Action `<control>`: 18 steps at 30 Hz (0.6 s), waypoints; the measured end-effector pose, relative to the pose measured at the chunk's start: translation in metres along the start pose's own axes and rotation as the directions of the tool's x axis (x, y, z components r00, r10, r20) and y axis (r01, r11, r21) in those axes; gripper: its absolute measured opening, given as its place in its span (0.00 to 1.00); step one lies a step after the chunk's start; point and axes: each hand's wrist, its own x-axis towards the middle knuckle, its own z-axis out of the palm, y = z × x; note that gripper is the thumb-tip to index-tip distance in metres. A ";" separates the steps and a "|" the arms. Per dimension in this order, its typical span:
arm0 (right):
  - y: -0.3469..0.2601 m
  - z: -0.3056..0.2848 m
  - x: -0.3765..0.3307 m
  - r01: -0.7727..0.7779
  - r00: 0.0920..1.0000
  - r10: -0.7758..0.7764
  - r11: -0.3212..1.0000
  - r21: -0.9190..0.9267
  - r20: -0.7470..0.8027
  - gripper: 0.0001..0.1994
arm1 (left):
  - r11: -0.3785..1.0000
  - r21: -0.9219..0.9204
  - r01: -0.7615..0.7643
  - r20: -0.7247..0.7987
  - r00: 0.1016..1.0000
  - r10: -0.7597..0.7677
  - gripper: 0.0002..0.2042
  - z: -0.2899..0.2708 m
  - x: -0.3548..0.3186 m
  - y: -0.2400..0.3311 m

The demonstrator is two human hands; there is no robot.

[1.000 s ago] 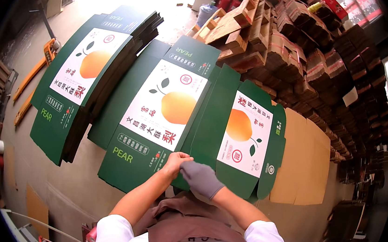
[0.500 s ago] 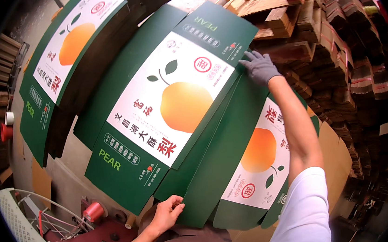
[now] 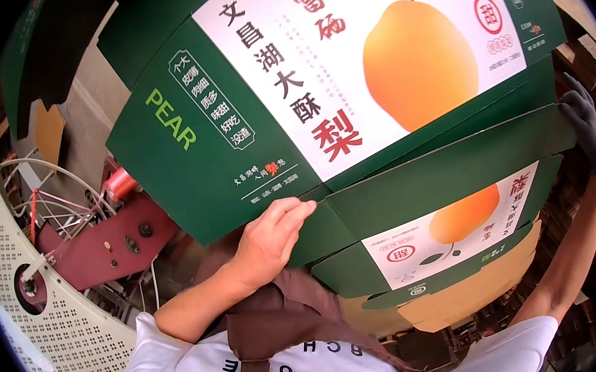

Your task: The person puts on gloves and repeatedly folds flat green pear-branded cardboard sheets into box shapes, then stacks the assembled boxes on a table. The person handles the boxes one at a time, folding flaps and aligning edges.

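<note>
A large green printed carton blank spans the view, with a white panel and an orange-yellow pear picture. A folded side of it stands along the near edge, with a second, smaller pear panel below. My bare left hand pinches the near left corner of that side, thumb and fingers closed on the board. My right hand, in a grey glove, holds the right end of the same side; its fingers are partly hidden behind the edge.
At the lower left stands a machine with a pale perforated guard, a maroon arm and a red spool. Brown cardboard lies below the blank. Stacked dark cardboard and a wooden pallet are at the right.
The blank has turned and appears larger and closer. Its folded side now stands between my hands. My right hand has moved right and lower, while my left hand has shifted up.
</note>
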 end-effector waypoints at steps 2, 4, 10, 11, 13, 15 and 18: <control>0.005 0.000 0.005 -0.003 0.999 0.005 0.998 -0.059 0.047 0.05 | 0.988 0.094 -0.124 -0.024 0.992 0.127 0.23 0.005 0.000 -0.007; 0.010 0.001 -0.001 -0.036 0.998 0.038 0.998 -0.053 0.042 0.05 | 0.964 0.200 -0.173 -0.020 0.983 0.181 0.22 0.007 0.003 -0.007; -0.001 0.004 0.012 -0.057 0.996 0.058 0.998 -0.022 0.063 0.06 | 0.942 0.277 -0.188 -0.015 0.980 0.200 0.23 0.010 0.006 -0.012; -0.002 0.005 0.013 -0.056 0.997 0.056 0.998 0.004 0.051 0.06 | 0.938 0.291 -0.188 -0.015 0.980 0.201 0.23 0.011 0.005 -0.012; -0.004 0.002 0.005 -0.076 0.997 0.075 0.997 0.030 0.035 0.06 | 0.935 0.295 -0.196 -0.002 0.979 0.205 0.24 0.008 0.007 -0.012; -0.003 0.001 0.006 -0.071 0.997 0.070 0.997 0.036 0.036 0.07 | 0.933 0.305 -0.189 0.002 0.980 0.198 0.24 0.008 0.009 -0.011; 0.003 -0.003 0.010 -0.032 0.996 0.035 0.999 -0.036 0.081 0.07 | 0.931 0.316 -0.185 0.006 0.981 0.193 0.24 0.007 0.011 -0.010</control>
